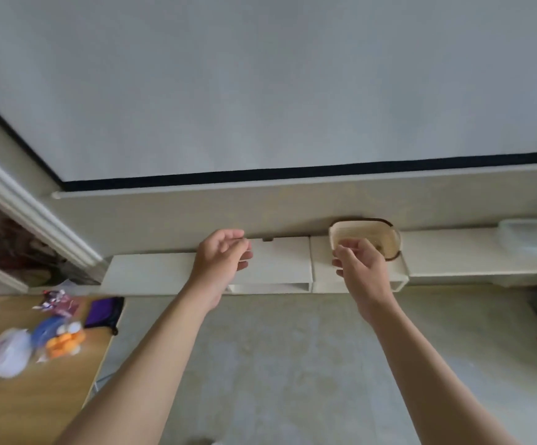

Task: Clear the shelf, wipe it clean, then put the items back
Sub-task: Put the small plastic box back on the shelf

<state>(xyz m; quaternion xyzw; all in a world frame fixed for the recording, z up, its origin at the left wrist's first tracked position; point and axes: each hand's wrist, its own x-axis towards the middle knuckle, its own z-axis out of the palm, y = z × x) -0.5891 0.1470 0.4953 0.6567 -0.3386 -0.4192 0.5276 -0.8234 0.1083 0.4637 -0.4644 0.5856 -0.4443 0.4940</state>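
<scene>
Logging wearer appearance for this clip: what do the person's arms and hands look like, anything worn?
Both forearms are bare as far as the frame shows, with no sleeves in view. The left hand and right hand wear no gloves, and no watch, bracelet or ring is visible on either.

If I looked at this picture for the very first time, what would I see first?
First, two bare arms stretching up the middle, the left hand and right hand both empty, over a long white shelf on the wall. Just behind the right hand, a shallow cream dish with a brown rim sits on that shelf. Down in the left corner, a wooden table holds a blurry pile of colourful things.
</scene>
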